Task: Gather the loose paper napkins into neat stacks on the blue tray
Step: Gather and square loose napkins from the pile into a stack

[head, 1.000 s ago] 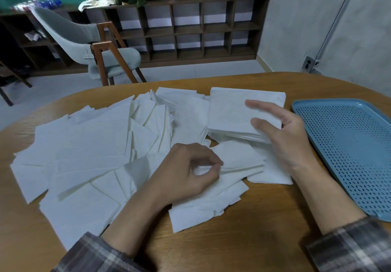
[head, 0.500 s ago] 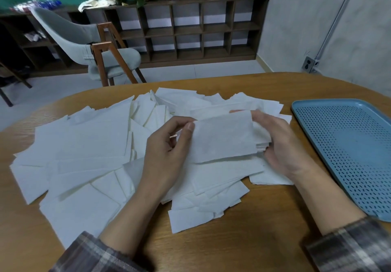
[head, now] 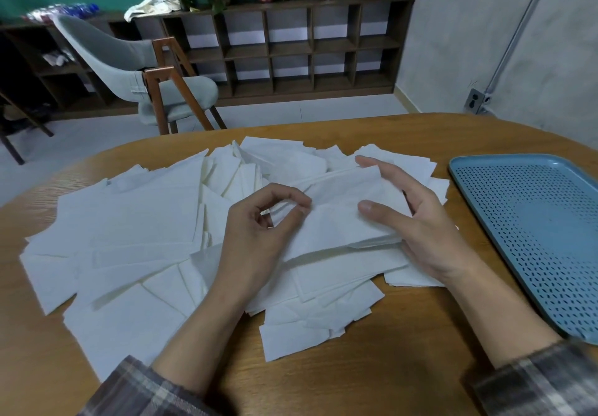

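Far out to the left of the grip, loose napkins (head: 129, 221) lie in an overlapping spread across the wooden table (head: 388, 370), running in under both wrists. The left hand (head: 255, 237) has its fingers curled, with thumb and forefinger meeting at the left edge of the held stack (head: 336, 224). Whether they actually nip the paper cannot be told. That stack, a small squared bundle of napkins, sits just above the loose ones. The right hand (head: 427, 231) grips it from the right side, thumb pressed on top and fingers reaching round its far edge. Right of this hand, apart from it, the blue tray (head: 534, 237) rests on the table.
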Demonstrator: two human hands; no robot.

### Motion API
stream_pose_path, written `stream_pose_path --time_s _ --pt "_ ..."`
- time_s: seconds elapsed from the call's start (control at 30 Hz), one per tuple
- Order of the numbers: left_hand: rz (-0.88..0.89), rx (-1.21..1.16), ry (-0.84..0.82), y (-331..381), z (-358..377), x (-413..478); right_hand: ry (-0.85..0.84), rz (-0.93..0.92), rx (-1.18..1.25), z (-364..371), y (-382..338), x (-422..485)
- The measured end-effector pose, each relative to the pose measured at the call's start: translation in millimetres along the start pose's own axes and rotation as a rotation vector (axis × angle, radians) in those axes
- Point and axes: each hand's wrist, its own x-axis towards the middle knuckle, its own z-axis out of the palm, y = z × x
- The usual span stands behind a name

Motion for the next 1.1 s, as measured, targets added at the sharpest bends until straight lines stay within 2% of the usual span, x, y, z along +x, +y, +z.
stream_pose_path --time_s 0.33,0.43,0.53,0.63,0.7,0.73,0.87,0.97,1.1 --pt "-0.053 -0.044 -0.005 15 7 -6 -0.023 0.013 -0.087 5 1 -3" --pt "-0.045 0.031 0.003 10 5 -5 0.001 -0.007 -0.101 6 0 -2" --pt "-0.033 0.159 0.085 2 3 -2 0.005 -0.018 -0.048 1 2 1" --pt "-0.191 -0.048 -0.013 9 0 0 -0.008 0.0 0.121 -4 2 3" --pt "-0.299 -0.237 -0.124 13 1 0 0.017 -0.002 0.142 -2 1 3" --pt "-0.305 -0.258 -0.155 14 2 -1 0.032 -0.007 0.116 -1 1 3" --pt "-0.173 -0.087 -0.117 10 2 -3 0.012 0.032 0.074 1 3 2" --pt "-0.119 -0.036 -0.087 4 0 -2 -0.115 0.091 0.157 -4 -3 -4" --pt "-0.048 0.016 -0.139 5 0 -1 -0.167 0.112 0.161 -5 -6 -4"
